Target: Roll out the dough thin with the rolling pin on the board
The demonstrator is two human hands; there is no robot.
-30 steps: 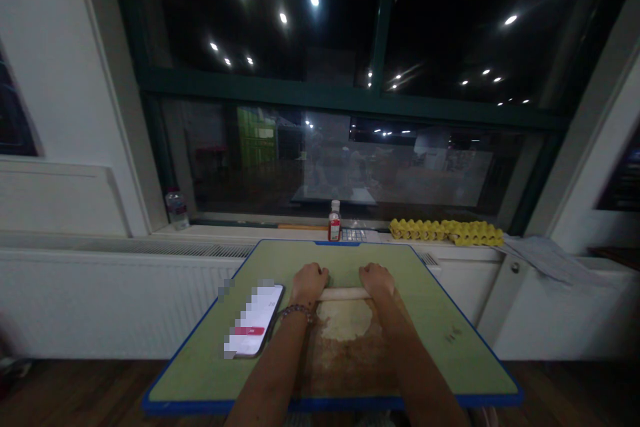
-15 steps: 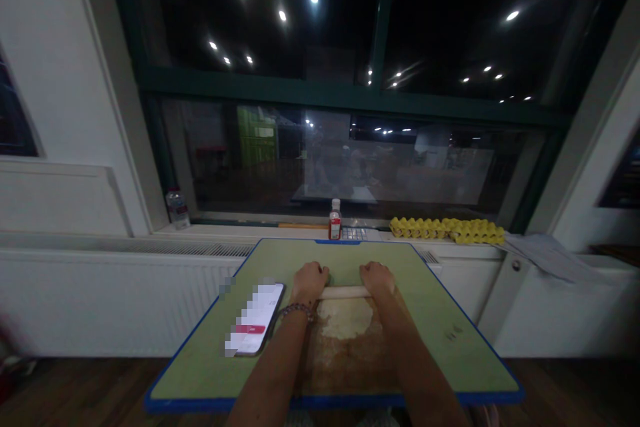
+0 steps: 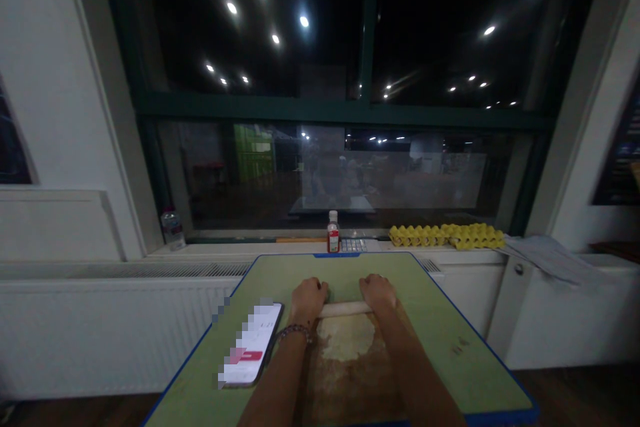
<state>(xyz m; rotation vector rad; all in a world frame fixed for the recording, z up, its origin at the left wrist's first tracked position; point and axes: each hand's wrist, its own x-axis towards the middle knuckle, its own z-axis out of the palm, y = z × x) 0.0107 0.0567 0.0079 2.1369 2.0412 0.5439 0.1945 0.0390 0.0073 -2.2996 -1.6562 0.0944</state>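
A pale rolling pin [image 3: 346, 309] lies crosswise at the far edge of a flattened sheet of dough [image 3: 347, 336]. My left hand [image 3: 309, 298] is closed around its left end, and a beaded bracelet [image 3: 295, 332] circles that wrist. The pin's right end is in my right hand [image 3: 379, 291], fingers curled over it. Under the dough is a brown wooden board [image 3: 350, 390], partly covered by my forearms. The dough has an uneven outline, and its far edge meets the pin.
The board rests on a green table [image 3: 440, 340] with blue edging. Left of my arm lies a lit phone [image 3: 255, 344]. Along the windowsill stand a red-labelled bottle [image 3: 333, 232], a clear bottle [image 3: 173, 230] and yellow egg trays [image 3: 445, 236]. A radiator [image 3: 115, 334] runs below.
The camera view has tilted upward, so the table and hands sit lower in the picture. Both hands keep their grip on the rolling pin, which stays near the dough's far edge.
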